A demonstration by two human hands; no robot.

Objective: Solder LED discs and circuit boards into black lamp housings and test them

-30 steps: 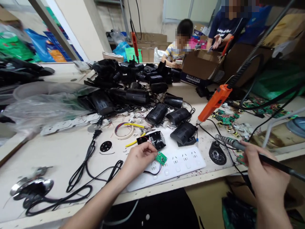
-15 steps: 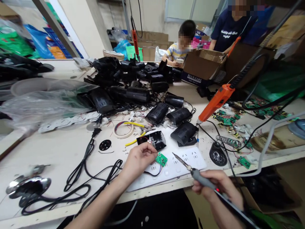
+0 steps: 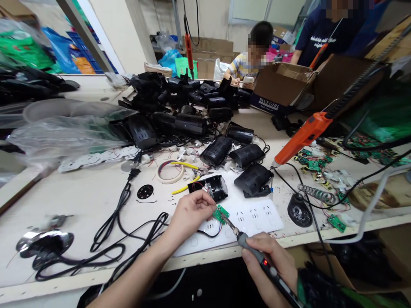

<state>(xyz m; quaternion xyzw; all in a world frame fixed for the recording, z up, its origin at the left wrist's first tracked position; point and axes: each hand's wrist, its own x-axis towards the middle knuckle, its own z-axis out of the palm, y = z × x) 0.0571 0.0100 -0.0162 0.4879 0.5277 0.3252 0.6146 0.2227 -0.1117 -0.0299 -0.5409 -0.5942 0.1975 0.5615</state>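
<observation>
Between the fingertips of my left hand [image 3: 195,212] is a small green circuit board [image 3: 221,213], held above a white power strip [image 3: 253,218]. Wires hang from the board's lower side. My right hand [image 3: 271,259] grips a grey soldering iron [image 3: 253,248] with a red light on its handle. The iron's tip meets the board's face, though exact contact is too small to make out. Just behind my left hand lies an opened black housing [image 3: 210,188] with a motor-like part and red wires inside.
Black housings [image 3: 216,152] are heaped across the bench. An orange electric screwdriver [image 3: 302,137] hangs at right, near a soldering stand with a coil [image 3: 316,192]. Black cables [image 3: 112,214] lie at left. Yellow-handled pliers [image 3: 186,184] rest behind. Two people are beyond a cardboard box [image 3: 279,87].
My right hand has moved left and brought the soldering iron's tip from beside the circuit board onto it. My left hand keeps its hold. The whole view has shifted slightly.
</observation>
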